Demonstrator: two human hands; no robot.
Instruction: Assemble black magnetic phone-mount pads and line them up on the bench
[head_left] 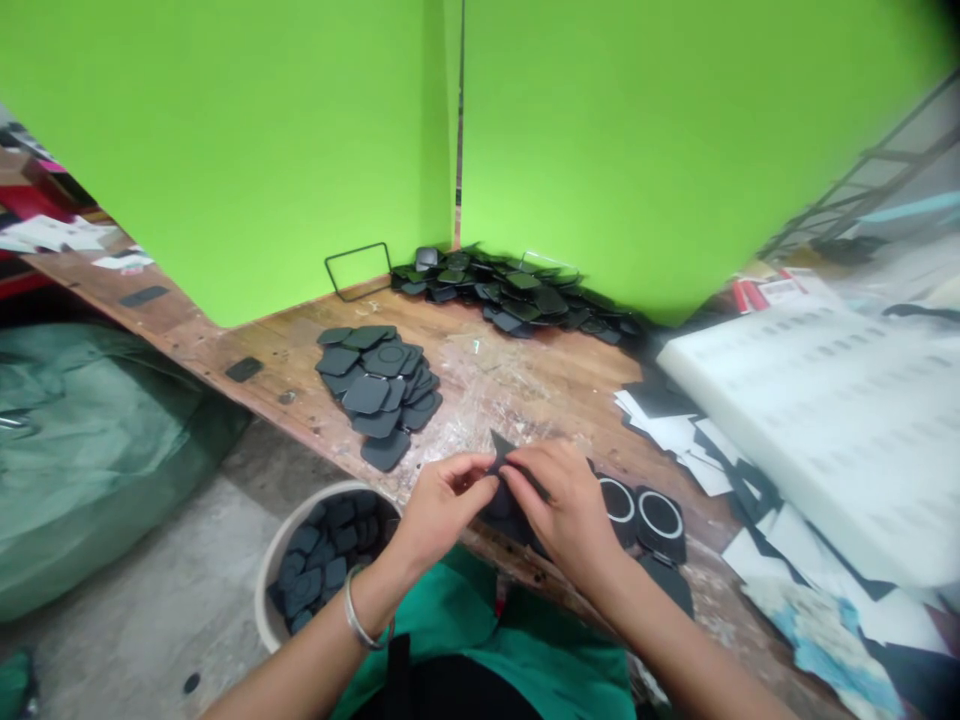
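Observation:
My left hand (456,500) and my right hand (559,497) meet near the table's front edge. Fingers and thumbs of both pinch a thin black sheet (501,441), whose pointed corner sticks up between them; the rest of it is mostly covered. Beside my right hand lie black folding pads with white rings (661,515). Left of my hands, a loose heap of dark rounded-square pads (373,392) spreads over the wooden table (480,375). Below my left forearm, a white bucket (264,590) holds many similar dark pads.
Green panels (300,150) stand along the back, with a long pile of black pads (517,290) at their foot. At right are a white foam block (817,430) and scattered black and white sheets (795,550). A green sack (97,450) sits left of the table.

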